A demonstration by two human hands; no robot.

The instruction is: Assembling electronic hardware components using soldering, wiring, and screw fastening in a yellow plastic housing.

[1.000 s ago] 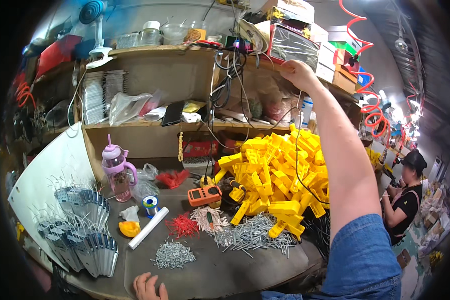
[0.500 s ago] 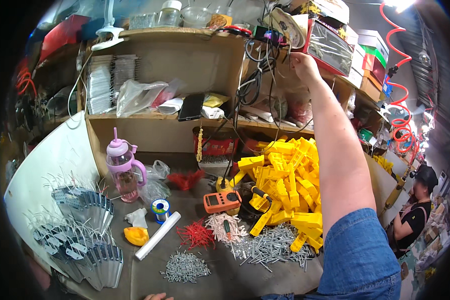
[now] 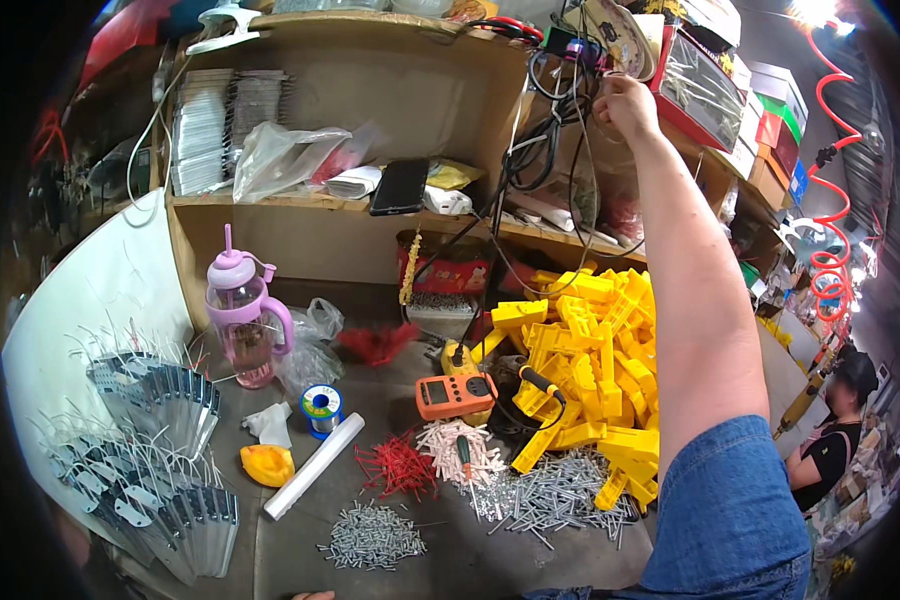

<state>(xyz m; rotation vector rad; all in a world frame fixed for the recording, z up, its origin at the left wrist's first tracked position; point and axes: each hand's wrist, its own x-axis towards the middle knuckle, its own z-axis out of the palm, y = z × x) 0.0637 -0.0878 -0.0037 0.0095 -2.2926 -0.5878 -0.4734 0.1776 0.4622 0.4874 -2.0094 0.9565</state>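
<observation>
My right hand is raised to the upper shelf, beside the bundle of black cables and a red-framed box. Its fingers are curled closed at the cables; what they pinch is too small to make out. Of my left hand only a sliver shows at the lower edge, near a pile of short metal pins. Under my right forearm lies a heap of yellow plastic parts. Longer silver screws are spread in front of it.
An orange meter, a solder spool, a white tube and red wires lie on the bench. Flat metal pieces with wires stand at left, near a lilac bottle. A person is at far right.
The view has tilted down and shifted slightly left, so things sit higher or farther right in it. My right hand stays up at the cables; less of my left hand shows.
</observation>
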